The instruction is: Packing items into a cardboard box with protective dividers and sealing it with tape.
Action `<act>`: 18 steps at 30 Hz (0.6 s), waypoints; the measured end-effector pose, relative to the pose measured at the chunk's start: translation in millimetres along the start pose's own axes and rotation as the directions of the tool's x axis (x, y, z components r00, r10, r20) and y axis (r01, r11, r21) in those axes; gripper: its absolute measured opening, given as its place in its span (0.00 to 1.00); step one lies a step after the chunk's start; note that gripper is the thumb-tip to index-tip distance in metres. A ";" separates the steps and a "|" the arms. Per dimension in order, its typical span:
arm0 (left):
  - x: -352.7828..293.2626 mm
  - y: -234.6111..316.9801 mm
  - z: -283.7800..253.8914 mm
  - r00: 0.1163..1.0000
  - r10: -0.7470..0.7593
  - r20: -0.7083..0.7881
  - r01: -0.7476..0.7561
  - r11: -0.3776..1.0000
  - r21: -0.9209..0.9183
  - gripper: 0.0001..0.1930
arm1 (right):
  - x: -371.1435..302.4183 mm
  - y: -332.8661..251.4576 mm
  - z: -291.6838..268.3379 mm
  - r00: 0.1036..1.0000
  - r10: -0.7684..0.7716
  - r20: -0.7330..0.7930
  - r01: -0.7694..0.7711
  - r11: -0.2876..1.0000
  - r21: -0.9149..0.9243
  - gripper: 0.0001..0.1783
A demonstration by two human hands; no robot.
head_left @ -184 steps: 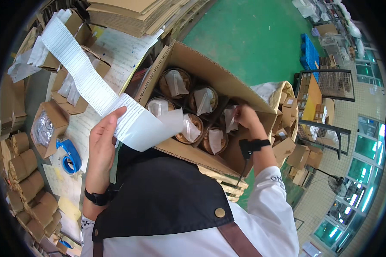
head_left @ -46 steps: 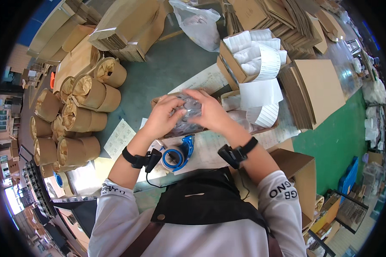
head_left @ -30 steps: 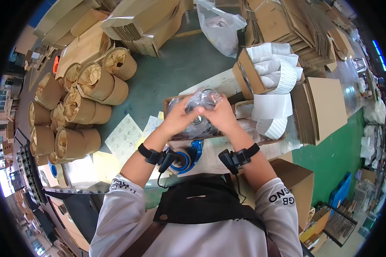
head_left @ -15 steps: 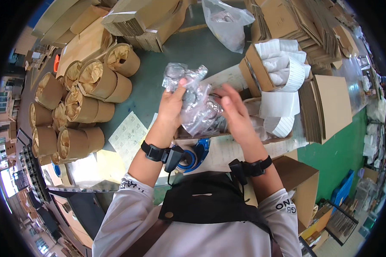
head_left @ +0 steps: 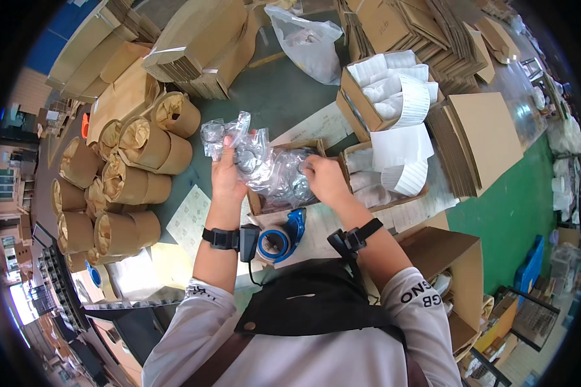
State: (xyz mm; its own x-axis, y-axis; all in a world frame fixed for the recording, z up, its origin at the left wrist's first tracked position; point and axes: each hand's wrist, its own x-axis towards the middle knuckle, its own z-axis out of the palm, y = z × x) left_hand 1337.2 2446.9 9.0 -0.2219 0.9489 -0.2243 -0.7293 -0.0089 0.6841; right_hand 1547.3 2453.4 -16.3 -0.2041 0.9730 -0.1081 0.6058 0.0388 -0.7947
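My left hand (head_left: pixel 227 174) grips a bunch of clear plastic bags (head_left: pixel 250 153) with round, shiny metal-looking pieces inside. The bunch stretches over the left part of a small open cardboard box (head_left: pixel 256 205). More clear bags (head_left: pixel 293 169) of the same sort lie in that box. Above its right side, my right hand (head_left: pixel 327 179) has its fingers bent and drawn together at the edge of a bag. Its fingertips are partly hidden, but they appear to pinch the plastic.
A blue tape dispenser (head_left: pixel 295 227) stands just in front of the box. Paper-filled cardboard tubes (head_left: pixel 145 142) cluster at left. White-wrapped items fill two cartons (head_left: pixel 354 97) at right. Flat cardboard stacks (head_left: pixel 197 48) and a white plastic bag (head_left: pixel 316 48) lie farther back.
My right hand has gone from loosely spread fingers to closed fingers at a bag. My left hand, still holding its bags, has shifted left, and the whole view has turned slightly.
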 end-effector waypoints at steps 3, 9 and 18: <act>-5.1 10.8 5.6 0.999 -0.041 0.002 0.041 0.999 0.009 0.18 | -12.9 -13.6 -5.1 0.979 -0.200 -0.026 0.191 0.960 -0.205 0.25; -45.4 -11.4 70.4 0.983 -0.155 0.100 0.149 0.987 0.061 0.16 | -39.6 -61.7 -72.4 0.999 0.024 0.026 -0.035 0.729 0.683 0.25; -157.0 -123.6 179.1 0.736 -0.575 0.358 0.396 0.794 0.462 0.17 | -203.2 14.5 -201.6 0.946 0.197 -0.256 -0.012 0.813 0.582 0.32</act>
State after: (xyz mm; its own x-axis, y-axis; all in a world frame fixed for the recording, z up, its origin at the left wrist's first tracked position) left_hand 1578.1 2355.6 84.0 0.4877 0.8160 -0.3104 -0.3678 0.5145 0.7746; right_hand 1752.7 2302.1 114.5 0.1232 0.9867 -0.1063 0.0473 -0.1128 -0.9925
